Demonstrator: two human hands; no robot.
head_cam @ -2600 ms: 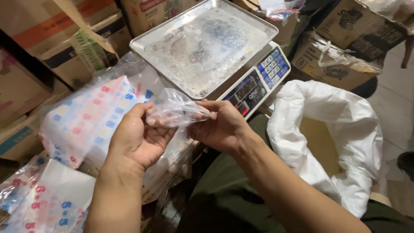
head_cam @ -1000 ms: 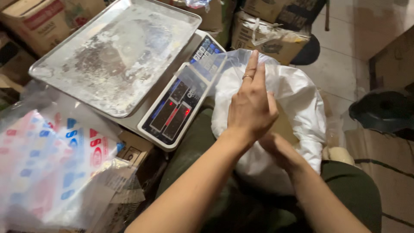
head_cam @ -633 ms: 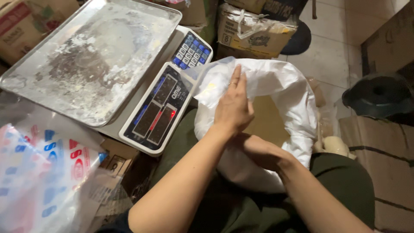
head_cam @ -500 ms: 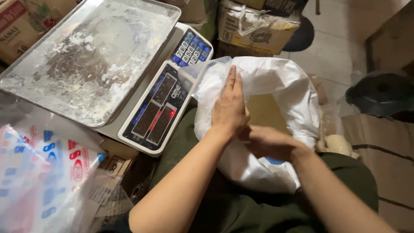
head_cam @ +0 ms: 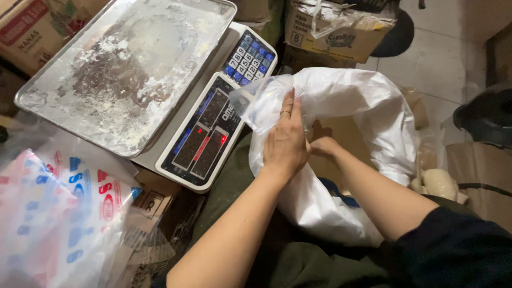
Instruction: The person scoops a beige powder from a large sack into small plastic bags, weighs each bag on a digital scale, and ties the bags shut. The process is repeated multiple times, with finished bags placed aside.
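Reaching into the white sack (head_cam: 373, 106), the right hand (head_cam: 321, 146) hides its fingers; grip unclear.

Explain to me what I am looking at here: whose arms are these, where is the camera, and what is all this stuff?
The picture comes from a camera worn on a person's head, looking down at their own two bare arms. No machine is doing the work.

The left hand, with a ring on one finger, holds a small clear plastic bag against the rim of a large white sack. The right hand reaches down into that sack; what it grips cannot be seen.

To the left stands an electronic weighing scale with a blue keypad and red lit digits. Its metal tray is dusted with white powder. Lower left lies a pack of printed plastic bags. Cardboard boxes stand around.
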